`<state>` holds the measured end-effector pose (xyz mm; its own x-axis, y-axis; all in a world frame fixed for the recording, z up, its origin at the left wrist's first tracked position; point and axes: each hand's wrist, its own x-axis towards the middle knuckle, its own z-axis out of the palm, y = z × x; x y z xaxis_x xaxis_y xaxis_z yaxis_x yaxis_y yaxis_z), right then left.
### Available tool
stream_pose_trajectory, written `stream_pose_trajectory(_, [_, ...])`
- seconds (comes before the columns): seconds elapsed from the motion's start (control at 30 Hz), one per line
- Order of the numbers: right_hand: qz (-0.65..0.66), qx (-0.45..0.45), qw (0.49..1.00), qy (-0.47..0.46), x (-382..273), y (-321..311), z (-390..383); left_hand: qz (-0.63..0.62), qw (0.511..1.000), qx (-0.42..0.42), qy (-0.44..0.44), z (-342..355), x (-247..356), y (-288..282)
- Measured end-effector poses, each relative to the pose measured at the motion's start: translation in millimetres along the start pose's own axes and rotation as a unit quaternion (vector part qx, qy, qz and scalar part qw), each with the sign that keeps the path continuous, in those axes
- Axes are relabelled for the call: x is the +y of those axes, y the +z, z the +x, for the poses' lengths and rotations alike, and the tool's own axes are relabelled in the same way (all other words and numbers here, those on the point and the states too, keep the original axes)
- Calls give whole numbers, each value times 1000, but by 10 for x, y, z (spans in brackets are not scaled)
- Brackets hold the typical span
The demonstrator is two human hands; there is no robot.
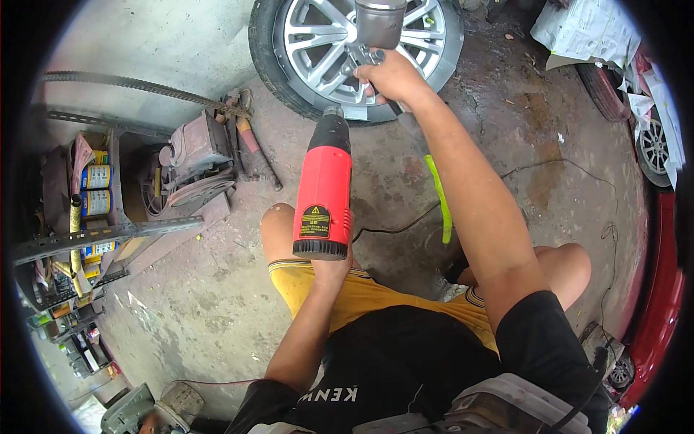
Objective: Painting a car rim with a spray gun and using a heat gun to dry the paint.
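My left hand (331, 268) grips a red and black heat gun (322, 199), mostly hidden behind its body. The gun's nozzle points toward a silver alloy wheel (315, 33) in a black tyre (269, 65), with grey card pieces around the rim. My right hand (390, 79) grips a metal spray gun (361, 58) with a grey cup (379, 25) on top, over the wheel's spokes. A bright green strip (441, 202) runs below my right forearm.
Metal shelving (112, 233) with cans (96, 189) stands left, beside long tools (256, 152). A red car (654, 293), loose wheels (652, 150) and paper sheets (578, 29) line the right. A dark cord (383, 230) lies on the stained floor (173, 318).
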<state>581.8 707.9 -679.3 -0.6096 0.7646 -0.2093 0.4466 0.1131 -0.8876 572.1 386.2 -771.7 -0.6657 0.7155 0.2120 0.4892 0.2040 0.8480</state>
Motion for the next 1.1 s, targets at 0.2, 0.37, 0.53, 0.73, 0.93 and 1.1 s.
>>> stream_pose_trajectory(0.2, [147, -51, 988, 25, -26, -142, -267, -12, 999, -14, -26, 7, -32, 9])
stream_pose_trajectory(0.37, [156, -72, 985, 23, -50, -229, -361, -41, 992, -63, -102, 26, -48, 25])
stream_pose_trajectory(0.53, [3, 114, 993, 4, 49, -374, -347, -16, 999, 11, 30, 67, -8, 109])
stream_pose_trajectory(0.73, [20, 241, 969, -49, 309, -293, -771, -82, 989, -34, -117, -8, -46, 121])
stream_pose_trajectory(0.93, [198, 253, 946, -40, 985, 143, -1328, -70, 979, -61, -181, 89, 256, 48])
stream_pose_trajectory(1.1, [176, 184, 967, -3, 983, 433, -1440, -22, 974, -61, -217, 130, 528, -67])
